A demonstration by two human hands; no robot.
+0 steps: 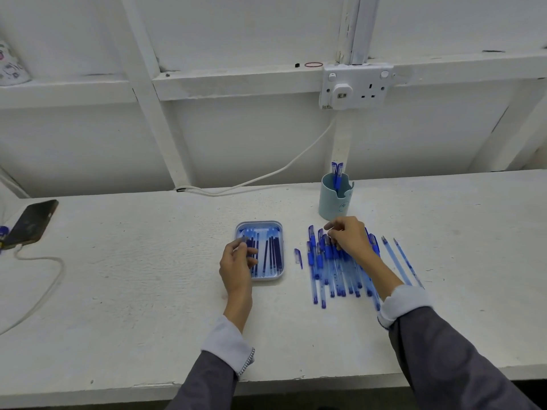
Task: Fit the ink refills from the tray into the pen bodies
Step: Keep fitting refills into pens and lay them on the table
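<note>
Desk (148, 276): a white, rough-painted top is seen, carrying everything listed below.
Tray (282, 255): a small pale-blue tray with rounded corners is set flat near the middle of the desk.
Ink refills (273, 253): dark, thin refills are laid lengthwise inside the tray, mostly side by side; those on the tray's left side are partly covered by the left hand.
Left hand (236, 266): it is held over the left part of the tray, with the fingers curled down among the refills there. Whether a refill is pinched cannot be told.
Pen bodies (328, 270): a pile of clear blue bodies is spread just right of the tray, roughly parallel and overlapping.
Right hand (350, 236): it is laid on the far end of that pile, right of the tray, with the fingers bent into the pens. Whether one is gripped cannot be told.
Loose cap (298, 256): a blue cap is lying alone between the tray and the pile.
Two pens (398, 261): these are set apart, right of the pile and farther from the tray.
Cup (334, 202): a pale-blue holder stands behind and to the right of the tray, with blue pens upright in it.
Phone (31, 223): a dark phone with a white cable attached is seen well to the left of the tray.
Socket (356, 85): a white double wall socket is mounted above and behind the tray, with a plug fitted.
</note>
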